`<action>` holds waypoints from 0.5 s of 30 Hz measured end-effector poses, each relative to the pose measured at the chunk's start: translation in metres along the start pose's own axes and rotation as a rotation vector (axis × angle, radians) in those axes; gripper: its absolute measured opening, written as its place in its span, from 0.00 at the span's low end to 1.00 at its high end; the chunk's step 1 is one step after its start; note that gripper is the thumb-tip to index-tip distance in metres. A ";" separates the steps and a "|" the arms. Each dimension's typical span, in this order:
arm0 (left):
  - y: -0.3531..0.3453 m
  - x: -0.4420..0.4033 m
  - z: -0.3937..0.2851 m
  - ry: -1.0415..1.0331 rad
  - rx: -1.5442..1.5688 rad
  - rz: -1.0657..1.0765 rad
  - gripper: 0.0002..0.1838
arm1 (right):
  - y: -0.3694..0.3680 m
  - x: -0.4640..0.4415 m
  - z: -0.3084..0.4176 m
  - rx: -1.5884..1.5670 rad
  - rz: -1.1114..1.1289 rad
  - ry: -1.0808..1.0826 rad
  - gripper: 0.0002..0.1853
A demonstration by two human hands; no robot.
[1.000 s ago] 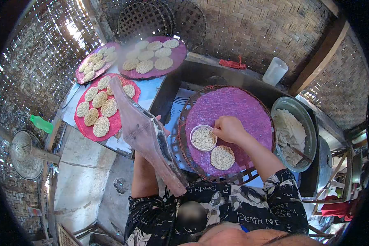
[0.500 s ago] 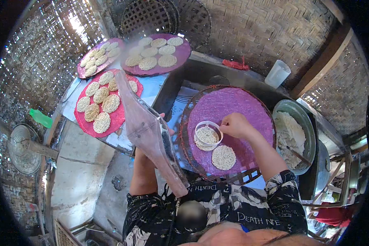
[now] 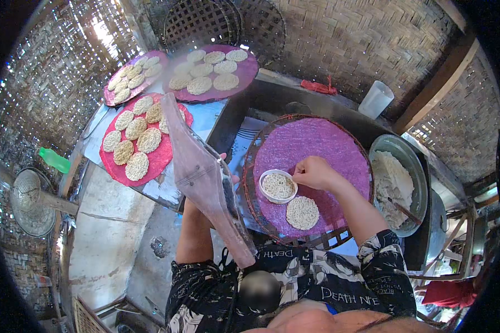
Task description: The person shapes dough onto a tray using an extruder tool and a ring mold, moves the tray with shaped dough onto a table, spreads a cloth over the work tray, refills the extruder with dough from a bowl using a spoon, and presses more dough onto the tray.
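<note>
My right hand (image 3: 315, 173) pinches the rim of a white ring mould (image 3: 263, 191), which sits around a pale disc of fine strands (image 3: 278, 186). Just below it lies a second strand disc (image 3: 302, 213), outside the ring. Both rest on a purple cloth (image 3: 316, 139) laid over a round woven tray (image 3: 249, 194). A long wooden press with two handles (image 3: 197, 172) slants across in front of my left arm. Only a few fingertips of my left hand (image 3: 234, 179) show past its far edge, closed around the press; the palm is hidden.
More strand discs lie on a red cloth (image 3: 166, 166) and on two purple-covered trays (image 3: 247, 83) (image 3: 110, 101) at the back left. On the right stands a basin (image 3: 419, 219) of pale dough with a stick in it. A white plastic cup (image 3: 376, 100) stands behind.
My right hand has moved slightly left, and the ring has gone from tilted over the upper disc to settled around it. The wooden press has shifted a little to the right.
</note>
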State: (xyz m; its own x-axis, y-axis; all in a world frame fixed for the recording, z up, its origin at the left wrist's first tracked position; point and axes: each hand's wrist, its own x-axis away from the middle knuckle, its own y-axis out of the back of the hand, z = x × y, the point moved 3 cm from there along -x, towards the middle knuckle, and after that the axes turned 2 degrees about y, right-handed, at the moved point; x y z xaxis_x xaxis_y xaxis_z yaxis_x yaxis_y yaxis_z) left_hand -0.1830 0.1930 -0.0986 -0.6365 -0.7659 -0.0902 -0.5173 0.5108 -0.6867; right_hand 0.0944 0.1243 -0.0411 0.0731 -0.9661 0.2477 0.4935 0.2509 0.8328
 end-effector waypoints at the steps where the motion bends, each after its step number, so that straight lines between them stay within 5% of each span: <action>1: 0.007 -0.001 0.003 0.042 0.043 -0.063 0.30 | 0.002 0.001 0.000 -0.051 -0.008 -0.003 0.14; 5: 0.036 -0.006 0.021 0.206 0.232 -0.361 0.29 | 0.006 0.001 -0.006 -0.090 -0.050 0.010 0.13; 11: -0.010 -0.001 -0.006 -0.188 -0.388 -0.081 0.28 | -0.002 0.003 -0.011 -0.062 -0.026 0.054 0.13; 15: -0.016 0.000 -0.006 -0.205 -0.274 -0.060 0.28 | 0.020 0.002 -0.005 -0.093 -0.125 -0.028 0.14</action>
State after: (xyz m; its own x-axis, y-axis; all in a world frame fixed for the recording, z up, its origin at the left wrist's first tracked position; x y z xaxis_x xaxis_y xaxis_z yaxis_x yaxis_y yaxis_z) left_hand -0.1783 0.1874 -0.0833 -0.4867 -0.8460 -0.2175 -0.7022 0.5271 -0.4787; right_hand 0.1086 0.1274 -0.0268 -0.0172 -0.9870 0.1598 0.5752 0.1210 0.8090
